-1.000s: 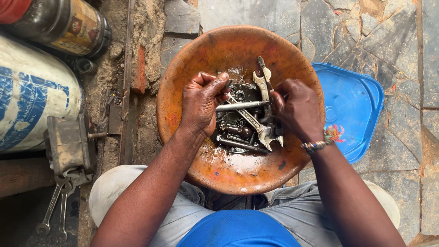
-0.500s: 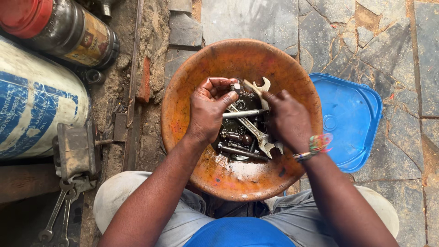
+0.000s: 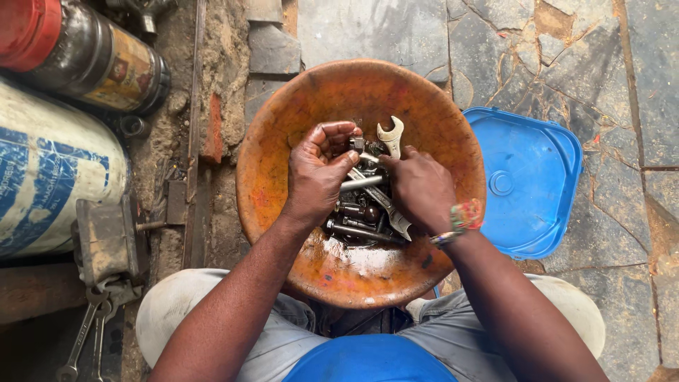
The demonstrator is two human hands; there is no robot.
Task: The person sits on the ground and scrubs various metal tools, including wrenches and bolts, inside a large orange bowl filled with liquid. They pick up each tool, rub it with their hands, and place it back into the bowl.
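A round orange bowl (image 3: 283, 177) is seen from above, set on the stone floor (image 3: 552, 56) between the person's knees, and both hands are plunged into it. A heap of oily bolts and tools (image 3: 357, 223) is piled at the bowl's middle, with a pool of liquid (image 3: 353, 258) spread just below it. The left hand (image 3: 318, 173) is curled, fingers bent over a small metal part (image 3: 357, 145) at the top of the heap; whether that part is actually gripped cannot be told. The right hand (image 3: 421, 187) is closed down on the heap, and an open-ended spanner (image 3: 390, 136) is held up from under its fingers, jaw end pointing away. A beaded bracelet (image 3: 460, 219) is worn on the right wrist. A blue plastic lid (image 3: 530, 180) is lying just right of the bowl, touching its rim. Cylinders (image 3: 56, 163) are stacked well to the left.
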